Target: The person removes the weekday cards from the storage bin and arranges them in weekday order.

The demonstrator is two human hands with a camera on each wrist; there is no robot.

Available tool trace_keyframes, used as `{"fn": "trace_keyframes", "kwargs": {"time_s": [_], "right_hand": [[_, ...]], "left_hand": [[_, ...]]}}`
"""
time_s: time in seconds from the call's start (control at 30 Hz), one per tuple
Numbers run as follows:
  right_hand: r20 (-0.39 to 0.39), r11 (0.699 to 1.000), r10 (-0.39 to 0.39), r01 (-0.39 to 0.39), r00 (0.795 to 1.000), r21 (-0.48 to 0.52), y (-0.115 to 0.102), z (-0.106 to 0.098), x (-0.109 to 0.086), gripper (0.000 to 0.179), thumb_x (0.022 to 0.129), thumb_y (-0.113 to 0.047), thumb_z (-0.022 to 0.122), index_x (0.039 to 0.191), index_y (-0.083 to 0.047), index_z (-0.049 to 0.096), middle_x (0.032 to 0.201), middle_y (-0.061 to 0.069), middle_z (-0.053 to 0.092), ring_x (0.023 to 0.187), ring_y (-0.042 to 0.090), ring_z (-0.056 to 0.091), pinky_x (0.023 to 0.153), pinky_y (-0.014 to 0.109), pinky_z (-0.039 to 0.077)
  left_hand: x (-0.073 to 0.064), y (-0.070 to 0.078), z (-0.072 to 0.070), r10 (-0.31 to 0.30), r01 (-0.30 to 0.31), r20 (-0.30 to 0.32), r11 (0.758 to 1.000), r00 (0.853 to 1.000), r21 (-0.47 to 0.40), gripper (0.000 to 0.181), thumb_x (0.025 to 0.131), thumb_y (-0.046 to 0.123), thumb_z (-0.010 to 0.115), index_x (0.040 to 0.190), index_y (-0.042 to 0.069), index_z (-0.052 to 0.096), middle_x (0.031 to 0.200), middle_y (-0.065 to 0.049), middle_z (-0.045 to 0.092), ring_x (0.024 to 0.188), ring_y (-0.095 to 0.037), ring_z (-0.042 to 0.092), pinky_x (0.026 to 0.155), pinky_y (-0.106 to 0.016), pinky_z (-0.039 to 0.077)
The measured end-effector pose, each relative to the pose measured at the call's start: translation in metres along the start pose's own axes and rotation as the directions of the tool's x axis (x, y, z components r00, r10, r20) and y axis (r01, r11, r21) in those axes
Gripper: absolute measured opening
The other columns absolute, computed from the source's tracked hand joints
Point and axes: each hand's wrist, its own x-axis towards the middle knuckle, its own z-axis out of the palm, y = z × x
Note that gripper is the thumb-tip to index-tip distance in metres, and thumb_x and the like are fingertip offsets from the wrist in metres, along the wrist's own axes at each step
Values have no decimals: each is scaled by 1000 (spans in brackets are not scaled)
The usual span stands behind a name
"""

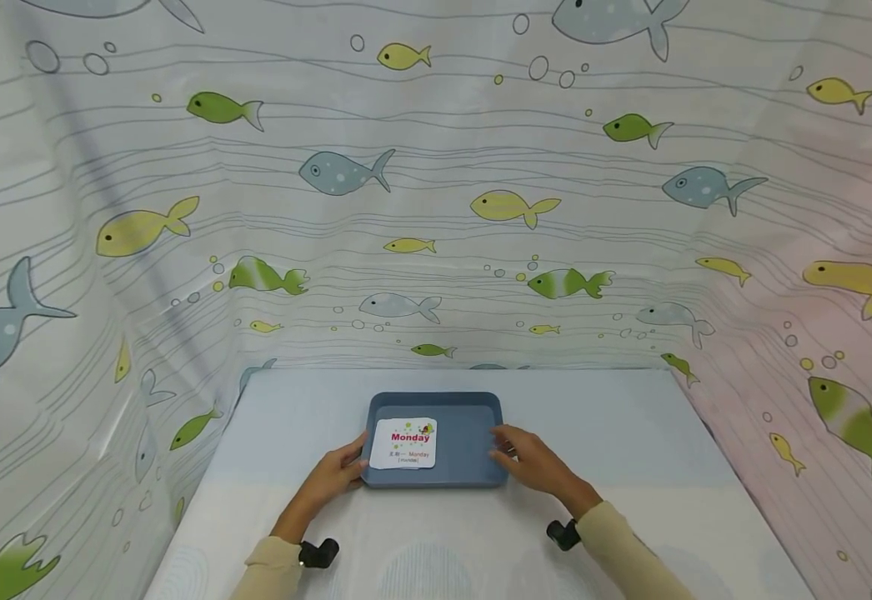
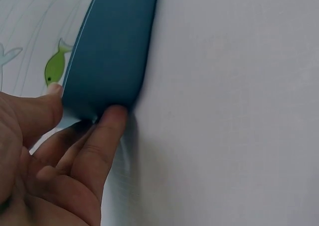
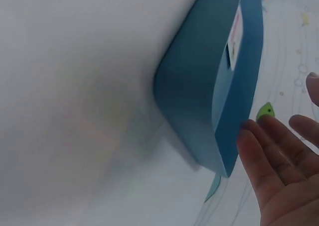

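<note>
A blue rectangular tray [image 1: 469, 442] is on the white table in front of me. On the tray's left part lies a white card [image 1: 402, 458] printed "Monday", with a small colourful picture at its upper right corner. My left hand [image 1: 331, 475] holds the tray's left side. In the left wrist view its thumb [image 2: 47, 109] is at the rim and its fingers [image 2: 97, 151] press low against the outer wall. At the opposite side, my right hand [image 1: 533, 462] is beside the right rim, its fingers [image 3: 259, 161] extended and loosely bent, fingertips close to the rim.
The white table [image 1: 601, 533] reaches back to a curtain [image 1: 451, 125] printed with fish, which also encloses the left and right sides. A dark wrist device [image 1: 319, 553] sits on the left wrist, and another dark device [image 1: 563, 534] on the right wrist.
</note>
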Motion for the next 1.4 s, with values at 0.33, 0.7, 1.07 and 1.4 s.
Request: {"fn": "trace_keyframes", "kwargs": {"time_s": [0.33, 0.7, 1.07, 1.4], "right_hand": [[33, 999, 37, -37, 999, 26, -15, 25, 28, 44, 102, -28, 58, 137, -2, 55, 120, 11, 68, 103, 20, 68, 85, 36, 59], [47, 998, 40, -42, 998, 44, -19, 42, 36, 42, 103, -32, 56, 135, -4, 58, 115, 1, 70, 104, 17, 66, 84, 33, 57], [59, 998, 28, -31, 998, 59, -9, 47, 29, 38, 104, -32, 55, 131, -6, 61, 116, 0, 69, 106, 18, 65, 90, 38, 56], [57, 997, 50, -53, 997, 50, -3, 48, 25, 35, 104, -33, 55, 125, -6, 64, 116, 1, 70, 104, 17, 65, 90, 39, 56]], "left_hand": [[-4, 4, -1, 8, -8, 9, 1000, 1000, -10, 59, 100, 6, 57, 155, 11, 36, 155, -28, 36, 134, -47, 48, 89, -47, 59], [-3, 9, -2, 19, -19, 17, 1000, 1000, 11, 58, 101, 4, 55, 155, 7, 34, 152, -30, 39, 133, -48, 49, 89, -47, 59], [1, 6, -2, 18, -18, 8, 1000, 1000, 7, 58, 101, 6, 55, 155, 8, 34, 152, -31, 38, 134, -48, 48, 89, -49, 59], [2, -3, 3, -5, 5, 2, 1000, 1000, -7, 58, 102, 9, 56, 156, 12, 35, 153, -29, 39, 135, -47, 47, 90, -48, 58]]}}
